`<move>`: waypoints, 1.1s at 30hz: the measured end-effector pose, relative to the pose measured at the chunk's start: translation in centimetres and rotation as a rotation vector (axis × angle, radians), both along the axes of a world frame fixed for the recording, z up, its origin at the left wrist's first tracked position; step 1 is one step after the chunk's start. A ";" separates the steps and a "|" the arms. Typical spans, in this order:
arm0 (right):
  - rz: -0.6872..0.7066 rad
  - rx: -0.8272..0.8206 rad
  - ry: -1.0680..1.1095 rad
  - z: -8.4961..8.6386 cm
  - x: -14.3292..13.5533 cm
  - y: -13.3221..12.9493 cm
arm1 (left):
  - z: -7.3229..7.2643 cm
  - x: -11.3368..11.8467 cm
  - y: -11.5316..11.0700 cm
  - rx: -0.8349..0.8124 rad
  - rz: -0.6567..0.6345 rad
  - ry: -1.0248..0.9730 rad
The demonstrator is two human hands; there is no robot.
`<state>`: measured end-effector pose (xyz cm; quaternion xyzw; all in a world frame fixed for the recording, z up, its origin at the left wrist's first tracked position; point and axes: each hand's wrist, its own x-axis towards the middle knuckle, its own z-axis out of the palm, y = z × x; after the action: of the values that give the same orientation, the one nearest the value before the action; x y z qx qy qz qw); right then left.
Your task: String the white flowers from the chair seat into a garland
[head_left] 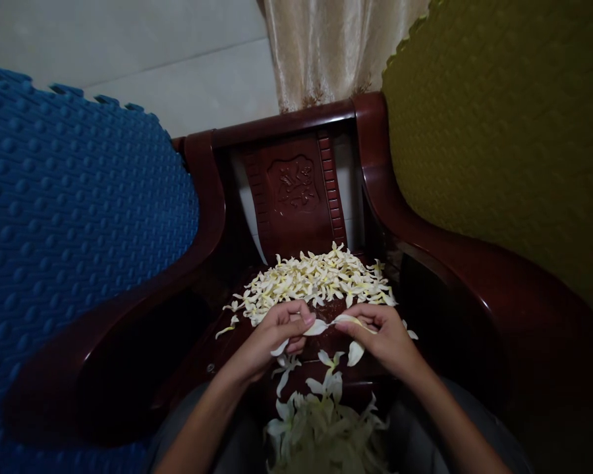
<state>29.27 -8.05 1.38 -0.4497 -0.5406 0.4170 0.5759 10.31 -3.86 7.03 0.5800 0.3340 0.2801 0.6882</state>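
Both hands meet over the seat of a dark red wooden chair. My left hand is closed in a pinch on a white flower, whose petals stick out past the fingers. Just across from it, my right hand pinches another pale flower, with petals above and below the fingers. The two blooms almost touch between the fingertips; whether they are joined cannot be made out. Behind the hands lies a loose heap of cream-white flowers. Nearer my body, a dim bunch of similar flowers sits between my legs.
The chair's curved armrests rise on both sides, and its carved backrest stands behind the heap. A blue textured foam mat is at left, a yellow one at right. A beige curtain hangs beyond, beside pale tiles.
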 end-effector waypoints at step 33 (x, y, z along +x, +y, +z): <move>0.611 -0.200 -0.042 1.3 -3.9 -2.5 | 2.4 -8.8 -6.5 0.235 -0.020 0.643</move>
<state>25.39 -10.59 2.70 -0.3296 -0.6185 0.6124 0.3659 1.50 -10.39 9.43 0.7170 0.4938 0.1129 0.4790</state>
